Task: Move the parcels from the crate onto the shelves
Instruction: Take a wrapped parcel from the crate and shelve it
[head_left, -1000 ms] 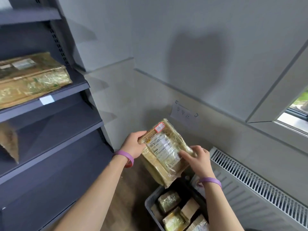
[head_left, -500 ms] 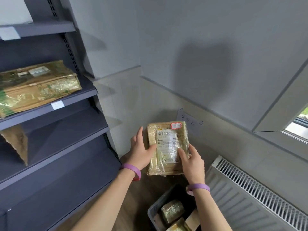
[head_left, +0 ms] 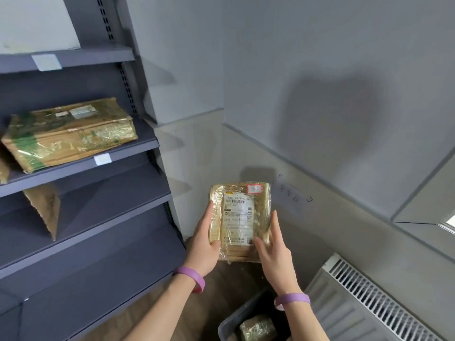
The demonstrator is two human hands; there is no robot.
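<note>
I hold a flat brown parcel [head_left: 240, 217] wrapped in clear tape, white shipping label facing me, upright in front of the wall. My left hand [head_left: 204, 244] grips its left edge, thumb on the front. My right hand [head_left: 273, 249] grips its lower right edge, thumb across the front. Below, at the bottom edge of the view, the grey crate [head_left: 230, 323] shows one corner with another taped parcel [head_left: 257, 328] inside. The dark grey shelves [head_left: 103, 207] stand to the left of my hands.
A large taped box [head_left: 71, 134] lies on the middle shelf. A torn piece of brown cardboard [head_left: 45, 207] stands on the shelf below. A white radiator [head_left: 374, 303] runs along the lower right wall. Wooden floor shows between shelves and crate.
The parcel has been turned upright with its label square to me and lifted slightly. The view has swung left and up, so more of the shelves show and less of the crate.
</note>
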